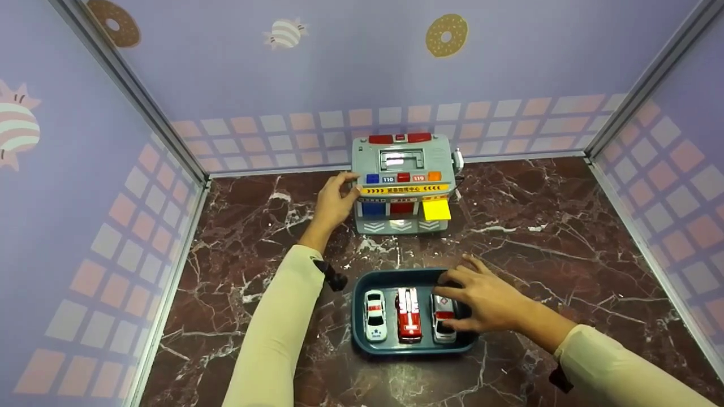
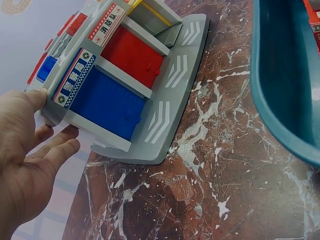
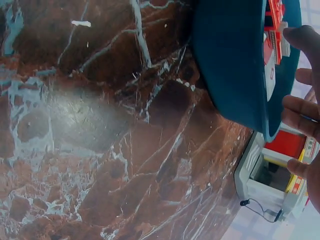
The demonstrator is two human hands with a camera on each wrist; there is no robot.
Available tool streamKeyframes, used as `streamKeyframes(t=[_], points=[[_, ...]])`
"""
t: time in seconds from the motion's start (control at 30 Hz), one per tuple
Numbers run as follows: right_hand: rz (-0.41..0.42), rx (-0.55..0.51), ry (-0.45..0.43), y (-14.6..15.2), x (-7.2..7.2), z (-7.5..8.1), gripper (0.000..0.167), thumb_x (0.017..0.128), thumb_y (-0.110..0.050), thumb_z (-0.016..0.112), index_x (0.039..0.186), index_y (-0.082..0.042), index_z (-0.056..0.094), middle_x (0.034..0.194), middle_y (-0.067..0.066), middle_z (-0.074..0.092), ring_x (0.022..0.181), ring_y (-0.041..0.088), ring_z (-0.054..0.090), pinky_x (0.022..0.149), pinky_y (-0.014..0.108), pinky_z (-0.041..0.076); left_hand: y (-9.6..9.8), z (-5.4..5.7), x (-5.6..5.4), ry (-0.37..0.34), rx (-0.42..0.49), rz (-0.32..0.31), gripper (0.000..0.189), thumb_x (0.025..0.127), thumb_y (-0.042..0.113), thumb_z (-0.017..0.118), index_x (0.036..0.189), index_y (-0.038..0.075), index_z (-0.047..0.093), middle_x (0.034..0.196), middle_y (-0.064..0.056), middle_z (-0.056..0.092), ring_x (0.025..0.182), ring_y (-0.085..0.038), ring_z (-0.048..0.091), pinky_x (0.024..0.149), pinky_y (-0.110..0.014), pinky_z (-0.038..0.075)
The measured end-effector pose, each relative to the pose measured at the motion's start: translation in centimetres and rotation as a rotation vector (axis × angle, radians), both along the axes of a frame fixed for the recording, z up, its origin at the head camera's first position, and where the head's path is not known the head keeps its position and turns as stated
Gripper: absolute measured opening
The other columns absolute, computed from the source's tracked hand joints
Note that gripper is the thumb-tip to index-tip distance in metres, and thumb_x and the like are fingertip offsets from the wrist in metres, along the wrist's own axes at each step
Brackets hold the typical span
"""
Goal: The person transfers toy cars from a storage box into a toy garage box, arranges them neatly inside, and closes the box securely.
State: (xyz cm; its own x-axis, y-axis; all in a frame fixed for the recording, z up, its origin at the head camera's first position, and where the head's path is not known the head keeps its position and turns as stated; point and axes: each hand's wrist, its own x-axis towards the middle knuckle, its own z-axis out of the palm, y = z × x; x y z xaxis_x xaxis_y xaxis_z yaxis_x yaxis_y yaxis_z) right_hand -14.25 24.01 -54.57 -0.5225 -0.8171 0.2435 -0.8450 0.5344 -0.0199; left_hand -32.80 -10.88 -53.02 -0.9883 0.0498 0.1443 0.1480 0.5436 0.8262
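A grey toy garage (image 1: 401, 169) stands near the back wall. Blue and red doors close two of its bays, while a yellow door (image 1: 436, 210) sticks out from the third. My left hand (image 1: 334, 203) touches the garage's left side, thumb at the roof edge and fingers loosely bent. In front, a dark teal tray (image 1: 416, 351) holds a white toy police car (image 1: 375, 316), a red toy fire truck (image 1: 408, 316) and a white-and-red toy ambulance (image 1: 444, 333). Over the tray's right side, my right hand (image 1: 486, 297) hovers with spread fingers above the ambulance, partly hiding it.
Under everything lies a dark red marbled surface (image 1: 543, 249). Purple panels (image 1: 362, 62) with metal corner frames enclose the back and both sides. A small white part with a dark cord (image 1: 457, 161) hangs at the garage's right side.
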Motion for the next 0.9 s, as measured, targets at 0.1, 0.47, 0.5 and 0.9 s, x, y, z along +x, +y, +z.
streamKeyframes(t=[0.1,0.47,0.5,0.9], points=[[0.003,0.045,0.024,-0.2,0.3,0.0,0.069,0.083,-0.068,0.088,0.134,-0.023,0.077,0.129,0.006,0.073,0.122,0.028,0.070,0.120,0.074,0.043,0.0,0.0,0.1,0.001,0.001,0.002,0.034,0.109,0.022,0.071,0.142,0.014,0.072,0.145,-0.017,0.067,0.124,-0.032,0.070,0.108,-0.044,0.057],[-0.019,0.141,0.020,-0.7,0.9,-0.7,0.078,0.084,-0.079,0.080,0.139,-0.024,0.077,0.134,0.010,0.070,0.128,0.029,0.068,0.124,0.081,0.031,-0.1,0.0,0.2,-0.004,0.013,-0.002,0.034,0.109,0.022,0.071,0.142,0.013,0.072,0.144,-0.019,0.067,0.127,-0.035,0.069,0.109,-0.046,0.057],[-0.022,0.144,0.020,-0.7,0.9,-0.7,0.079,0.084,-0.080,0.080,0.139,-0.025,0.077,0.134,0.010,0.070,0.127,0.029,0.068,0.124,0.081,0.030,-0.2,0.0,0.2,-0.002,0.015,-0.003,0.034,0.109,0.022,0.071,0.142,0.013,0.072,0.144,-0.020,0.066,0.127,-0.036,0.069,0.109,-0.046,0.057],[-0.043,0.152,0.081,-1.0,1.2,-1.9,0.076,0.078,-0.078,0.085,0.132,-0.024,0.078,0.128,0.009,0.069,0.118,0.026,0.068,0.121,0.085,0.030,0.1,0.3,0.3,0.021,0.031,-0.010,0.033,0.108,0.019,0.072,0.140,0.010,0.072,0.142,-0.023,0.067,0.126,-0.041,0.068,0.107,-0.048,0.057]])
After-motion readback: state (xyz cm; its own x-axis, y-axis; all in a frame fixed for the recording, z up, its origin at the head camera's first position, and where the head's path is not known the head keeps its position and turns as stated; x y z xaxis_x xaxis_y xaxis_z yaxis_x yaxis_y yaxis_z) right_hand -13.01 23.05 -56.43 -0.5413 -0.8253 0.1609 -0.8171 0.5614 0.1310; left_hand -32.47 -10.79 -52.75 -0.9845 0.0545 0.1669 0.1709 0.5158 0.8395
